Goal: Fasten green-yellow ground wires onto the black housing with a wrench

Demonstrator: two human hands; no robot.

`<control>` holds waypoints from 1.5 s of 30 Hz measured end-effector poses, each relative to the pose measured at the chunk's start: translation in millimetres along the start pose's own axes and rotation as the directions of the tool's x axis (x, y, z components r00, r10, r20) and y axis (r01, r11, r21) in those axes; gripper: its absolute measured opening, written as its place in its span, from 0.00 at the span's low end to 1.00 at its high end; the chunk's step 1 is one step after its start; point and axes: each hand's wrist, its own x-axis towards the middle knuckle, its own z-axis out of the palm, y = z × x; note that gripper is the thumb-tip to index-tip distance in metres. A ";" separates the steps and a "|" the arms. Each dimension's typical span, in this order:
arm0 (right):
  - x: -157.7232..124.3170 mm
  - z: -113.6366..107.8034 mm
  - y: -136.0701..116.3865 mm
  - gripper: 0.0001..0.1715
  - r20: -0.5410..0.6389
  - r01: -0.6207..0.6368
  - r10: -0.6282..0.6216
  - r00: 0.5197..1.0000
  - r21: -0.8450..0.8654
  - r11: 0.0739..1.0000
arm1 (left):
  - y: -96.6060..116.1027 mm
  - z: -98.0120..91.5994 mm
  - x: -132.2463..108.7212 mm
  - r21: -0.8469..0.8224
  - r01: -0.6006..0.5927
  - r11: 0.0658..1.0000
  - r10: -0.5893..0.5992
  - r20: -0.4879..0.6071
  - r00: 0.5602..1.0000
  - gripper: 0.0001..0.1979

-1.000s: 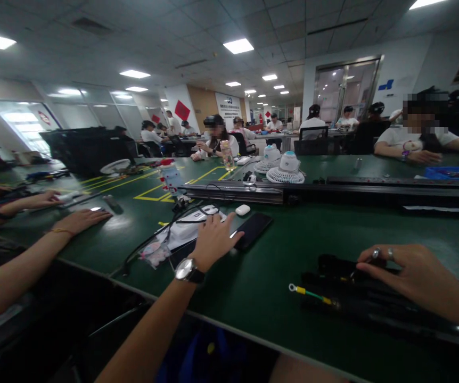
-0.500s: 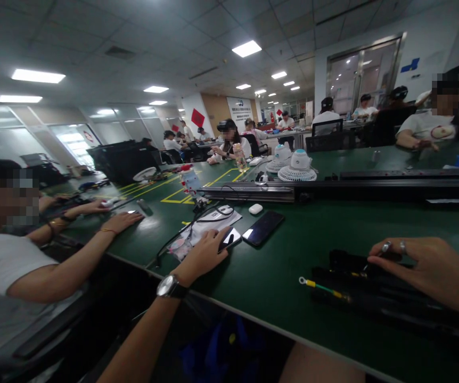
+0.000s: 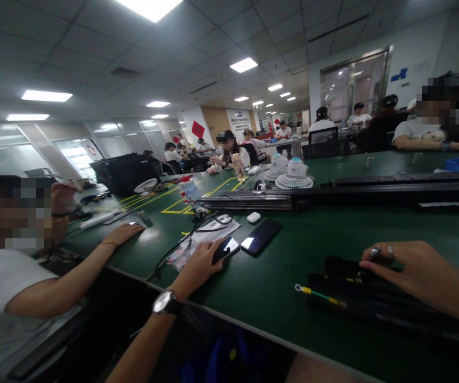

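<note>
My left hand [image 3: 199,266], with a watch on its wrist, grips the near end of a smartphone [image 3: 229,251] lying on the green table, thumb and fingers on either side of it. A second, dark smartphone [image 3: 262,236] lies just to the right. My right hand [image 3: 417,266], with rings on its fingers, is closed in a pinch above dark black cables [image 3: 377,306]. What sits between its fingertips is too small and dark to make out. From the bundle sticks out a green wire with yellow sleeving and a metal ring terminal [image 3: 305,289].
A white earbud case [image 3: 254,217], a white pouch [image 3: 217,229] and a black cord lie beyond my left hand. A long dark rail [image 3: 249,200] crosses the table, with white fans [image 3: 294,178] behind it. A co-worker's arm [image 3: 73,284] rests at left.
The view has tilted up slightly, so the table things sit lower. Both my hands keep nearly the same places. The co-worker at left has raised one hand towards the head.
</note>
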 end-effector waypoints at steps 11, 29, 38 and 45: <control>1.7 -4.4 -6.2 0.18 -0.019 -0.006 0.006 1.000 0.011 1.000 | 1.5 -0.4 -1.7 -0.036 0.008 0.999 -0.010 -0.061 0.998 0.28; 3.7 -12.9 -10.4 0.18 -0.085 -0.100 0.098 0.991 -0.018 0.995 | 47.5 1.8 89.1 -0.210 -0.040 0.977 0.005 -0.162 0.987 0.30; 2.0 -10.9 -8.9 0.17 -0.142 -0.074 0.071 0.987 -0.018 0.997 | 86.9 19.2 118.9 -0.051 -0.082 0.995 0.078 -0.078 0.994 0.32; -0.4 -9.0 -5.9 0.18 -0.170 -0.056 0.049 0.984 -0.037 0.998 | 84.6 24.5 114.8 0.026 -0.078 0.997 0.079 -0.030 0.996 0.36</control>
